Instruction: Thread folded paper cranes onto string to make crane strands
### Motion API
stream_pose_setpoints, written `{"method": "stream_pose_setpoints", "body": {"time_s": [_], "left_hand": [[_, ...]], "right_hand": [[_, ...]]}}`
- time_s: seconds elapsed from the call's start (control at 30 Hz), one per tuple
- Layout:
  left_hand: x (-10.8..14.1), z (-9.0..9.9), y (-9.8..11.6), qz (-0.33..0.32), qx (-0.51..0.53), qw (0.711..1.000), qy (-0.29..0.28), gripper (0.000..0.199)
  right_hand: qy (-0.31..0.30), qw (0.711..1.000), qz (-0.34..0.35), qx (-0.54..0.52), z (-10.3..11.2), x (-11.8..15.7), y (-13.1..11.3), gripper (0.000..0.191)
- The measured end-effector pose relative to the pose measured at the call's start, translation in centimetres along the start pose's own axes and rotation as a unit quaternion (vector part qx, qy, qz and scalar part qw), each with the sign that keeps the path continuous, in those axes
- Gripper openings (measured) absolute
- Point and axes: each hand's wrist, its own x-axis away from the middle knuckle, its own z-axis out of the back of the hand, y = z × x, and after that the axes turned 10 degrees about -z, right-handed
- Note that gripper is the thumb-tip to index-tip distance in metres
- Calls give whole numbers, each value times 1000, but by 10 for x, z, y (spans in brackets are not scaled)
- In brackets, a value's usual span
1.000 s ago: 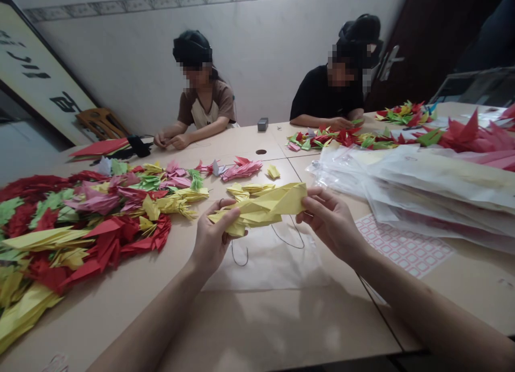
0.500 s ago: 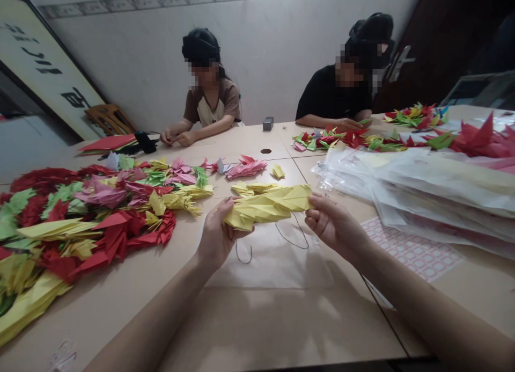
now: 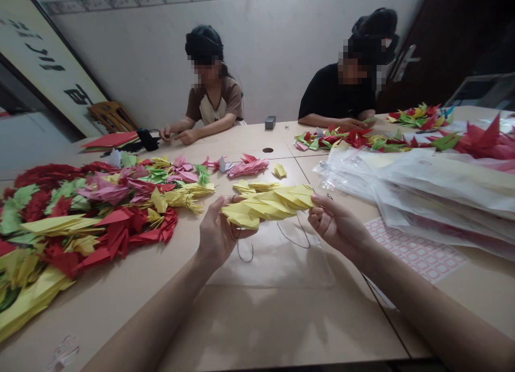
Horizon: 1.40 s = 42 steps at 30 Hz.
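Observation:
A strand of yellow origami paper cranes stretches across the space between my hands, folded layers packed tightly together. My left hand holds its near end, palm turned up, with fingers curled around the paper. At the far end, my right hand pinches the yellow folds between thumb and fingers. A thin dark thread hangs in loops beneath the strand, over a white sheet lying on the table.
A large heap of red, green, pink and yellow paper cranes lies to my left. Stacked plastic bags and a label sheet lie to my right. Two co-workers sit across the table among more cranes.
My hands have drawn the yellow strand straighter and flatter, and my left hand has turned more palm up. The whole view has shifted slightly to the left.

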Motion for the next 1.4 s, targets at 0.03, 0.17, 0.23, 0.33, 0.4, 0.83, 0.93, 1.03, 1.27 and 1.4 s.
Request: {"method": "stream_pose_setpoints", "body": {"time_s": [0.03,0.17,0.23,0.33,0.4,0.83,0.93,1.03,1.27,1.4], "left_hand": [[-1,1,0,2,-1,1000,-11,30],[-6,8,1,34,-23,997,-66,54],[-10,13,0,90,-63,987,-121,66],[-12,18,-6,149,-144,959,-195,72],[-10,18,-11,149,-217,941,-212,65],[1,5,-17,70,-263,951,-149,24],[3,0,-14,99,-233,960,-120,26],[4,-3,-11,95,-237,958,-128,25],[5,1,-8,113,-237,951,-162,27],[6,1,-6,104,-247,945,-189,20]], "right_hand": [[1,1000,-2,-3,0,0,0,32],[-1,1000,5,19,2,-1,1,29],[-14,998,13,60,4,-2,2,28],[-23,992,29,122,6,-2,5,28],[-23,988,34,150,6,-1,8,29],[-95,965,73,232,6,1,12,17],[-117,954,96,260,7,1,13,17],[-137,940,117,288,9,2,14,14],[-153,937,127,287,9,4,16,15],[-156,934,156,280,8,5,17,9]]}}
